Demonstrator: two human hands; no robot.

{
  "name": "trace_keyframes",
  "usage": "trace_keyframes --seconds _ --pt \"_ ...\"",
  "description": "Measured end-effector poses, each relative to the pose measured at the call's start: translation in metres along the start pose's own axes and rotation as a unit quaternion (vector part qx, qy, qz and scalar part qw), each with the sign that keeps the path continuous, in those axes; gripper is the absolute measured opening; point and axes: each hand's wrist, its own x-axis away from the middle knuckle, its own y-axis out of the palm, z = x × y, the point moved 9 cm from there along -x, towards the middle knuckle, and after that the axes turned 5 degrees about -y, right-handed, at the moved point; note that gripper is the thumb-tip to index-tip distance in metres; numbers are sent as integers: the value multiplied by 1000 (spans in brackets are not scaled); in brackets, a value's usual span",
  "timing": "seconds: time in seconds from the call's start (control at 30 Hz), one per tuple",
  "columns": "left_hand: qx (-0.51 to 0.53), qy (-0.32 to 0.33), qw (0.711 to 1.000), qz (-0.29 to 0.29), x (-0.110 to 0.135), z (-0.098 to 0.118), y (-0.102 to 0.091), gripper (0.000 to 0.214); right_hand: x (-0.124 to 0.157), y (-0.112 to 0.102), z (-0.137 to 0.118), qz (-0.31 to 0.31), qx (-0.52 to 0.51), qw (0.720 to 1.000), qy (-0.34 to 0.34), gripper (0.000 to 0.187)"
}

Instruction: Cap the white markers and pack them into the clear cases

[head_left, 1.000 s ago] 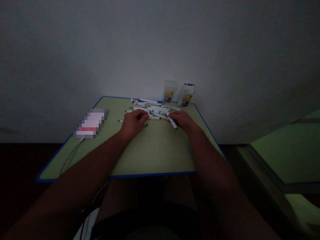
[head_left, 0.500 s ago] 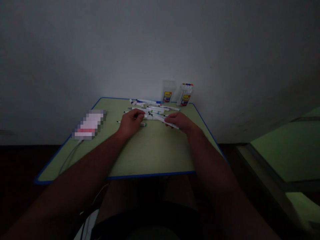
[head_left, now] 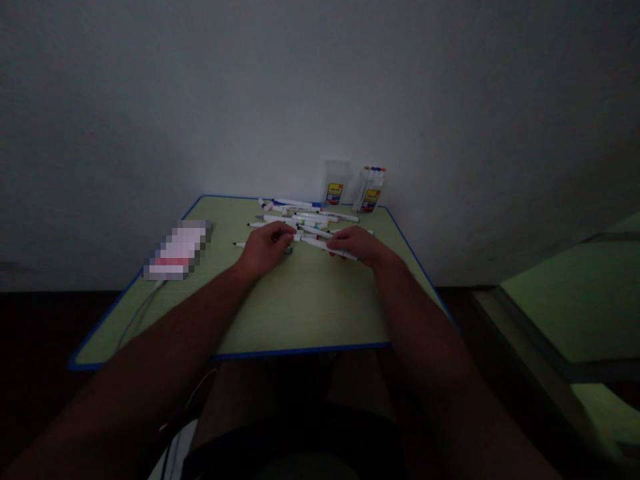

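Observation:
My right hand (head_left: 356, 243) is closed round a white marker (head_left: 317, 246), which points left toward my other hand. My left hand (head_left: 270, 245) pinches a small white piece that looks like a marker cap (head_left: 297, 237). The cap meets the left end of the marker; whether it is fully pushed on I cannot tell. Under and beside my left hand lies an uncapped marker (head_left: 239, 245) with a dark tip, partly covered by the fingers. Just beyond both hands several white markers (head_left: 280, 219) lie in a loose pile.
A clear plastic case (head_left: 336, 175) stands against the wall at the table's back edge. Right of it is another case holding several markers (head_left: 371, 190). A blurred-out phone-like object (head_left: 180, 250) with a cable (head_left: 136, 313) lies on the left of the blue-edged table (head_left: 305, 313).
The marker's left end has moved down and left and now meets the cap in my left hand. My left hand has shifted slightly right.

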Motion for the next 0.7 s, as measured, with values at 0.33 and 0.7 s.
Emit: trace_keyframes --seconds 0.33,0.7 --pt "-9 17 999 -38 5 16 7 23 1 7 -6 -22 -13 999 -23 25" --pt "13 16 998 -62 6 13 12 22 -2 7 -5 -9 -52 998 -34 20"
